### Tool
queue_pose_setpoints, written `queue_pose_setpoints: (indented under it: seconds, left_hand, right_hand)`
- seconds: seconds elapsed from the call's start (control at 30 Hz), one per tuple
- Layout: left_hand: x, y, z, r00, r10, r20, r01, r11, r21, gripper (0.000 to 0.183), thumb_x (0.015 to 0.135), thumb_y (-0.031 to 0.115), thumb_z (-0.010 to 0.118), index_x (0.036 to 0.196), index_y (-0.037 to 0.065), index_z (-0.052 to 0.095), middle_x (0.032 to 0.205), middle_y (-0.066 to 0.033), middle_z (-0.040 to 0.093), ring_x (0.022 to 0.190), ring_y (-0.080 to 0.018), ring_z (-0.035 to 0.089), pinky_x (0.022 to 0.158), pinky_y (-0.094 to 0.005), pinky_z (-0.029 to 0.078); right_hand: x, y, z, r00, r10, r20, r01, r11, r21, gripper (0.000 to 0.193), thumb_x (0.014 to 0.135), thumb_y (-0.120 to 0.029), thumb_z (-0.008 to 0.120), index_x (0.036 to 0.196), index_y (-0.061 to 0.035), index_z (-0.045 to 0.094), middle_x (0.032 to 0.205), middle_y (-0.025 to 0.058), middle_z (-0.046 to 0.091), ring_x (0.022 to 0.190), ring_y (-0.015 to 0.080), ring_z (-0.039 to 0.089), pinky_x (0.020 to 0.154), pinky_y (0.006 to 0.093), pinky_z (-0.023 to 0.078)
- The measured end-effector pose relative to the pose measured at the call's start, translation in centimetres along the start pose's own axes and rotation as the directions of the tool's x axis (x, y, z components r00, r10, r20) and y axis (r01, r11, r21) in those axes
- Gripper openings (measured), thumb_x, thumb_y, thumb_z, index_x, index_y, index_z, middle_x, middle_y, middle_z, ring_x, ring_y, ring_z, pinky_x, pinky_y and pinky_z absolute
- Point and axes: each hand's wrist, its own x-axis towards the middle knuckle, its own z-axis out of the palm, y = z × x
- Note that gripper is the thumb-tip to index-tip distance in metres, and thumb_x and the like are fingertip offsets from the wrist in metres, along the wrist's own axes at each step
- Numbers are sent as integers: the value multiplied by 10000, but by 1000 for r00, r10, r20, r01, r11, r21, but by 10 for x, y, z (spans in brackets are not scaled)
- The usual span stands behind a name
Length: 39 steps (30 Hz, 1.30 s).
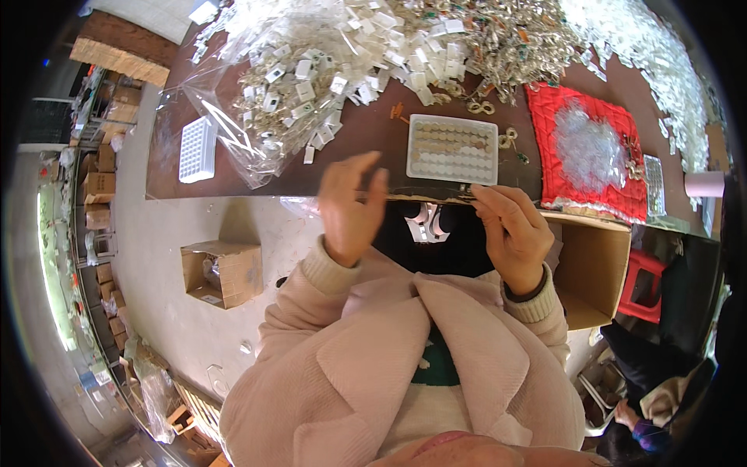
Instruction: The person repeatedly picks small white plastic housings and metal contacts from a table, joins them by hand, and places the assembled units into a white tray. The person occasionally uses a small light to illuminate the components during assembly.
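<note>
My left hand (351, 208) is raised at the table's front edge, fingers apart and thumb away from them, with nothing visible between. My right hand (515, 237) is closed, thumb and index finger pinched on a tiny piece too small to make out. Just beyond its fingertips lies a white tray (451, 181) with rows of small round pieces, some tan and some whitish. Small gold-coloured metal pieces (507, 138) lie along its right side. An orange plastic piece (398, 112) sits near its upper left corner.
On the brown table (393, 152), heaps of white tags (366, 47) and metal trinkets (506, 39) cover the back. A red cloth (545, 171) at right bears clear plastic bits (587, 148). White trays (198, 149) stand left. Cardboard boxes (241, 272) and a red stool (644, 280) are below.
</note>
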Motion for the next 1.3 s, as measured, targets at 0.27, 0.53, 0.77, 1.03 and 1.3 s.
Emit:
queue_pose_setpoints:
  seconds: [0.27,0.53,0.77,1.03,1.3]
  left_hand:
    - [0,-62,-16,972,58,-228,71,851,520,318,831,135,757,1121,48,661,1039,-127,682,957,-338,638,832,-427,523]
    - [3,-61,-20,982,-105,-155,156,916,370,271,846,49,729,1112,70,683,964,-141,687,807,-305,671,711,-387,543]
    - [-1,-15,-14,879,-470,85,359,532,-767,200,947,-35,628,1146,-33,636,925,-117,688,731,-172,658,656,-276,568]
    - [-11,29,12,875,-27,484,485,41,-874,219,924,-3,689,1135,-4,629,1039,-142,699,867,-188,689,716,-291,590]
    - [-14,29,11,901,-146,409,418,39,-908,289,884,-127,666,1149,-24,610,1059,-151,708,912,-193,693,808,-336,598]
  right_hand:
    - [-5,4,11,999,-11,39,9,999,49,215,839,84,731,1036,-3,733,929,118,706,727,168,667,631,259,540]
    - [-7,2,13,996,68,64,-75,992,105,200,852,61,713,1038,-8,734,893,112,691,719,206,672,623,290,546]
    - [2,-2,22,935,316,160,-348,736,581,128,914,45,676,1040,23,672,919,83,687,762,149,672,686,249,540]
    - [7,-5,24,901,286,325,-407,300,863,145,946,10,665,1088,31,646,939,69,687,819,108,662,747,255,556]
    - [5,-17,23,948,299,113,-295,681,670,146,902,70,666,1041,30,693,955,81,692,822,116,675,722,244,535]
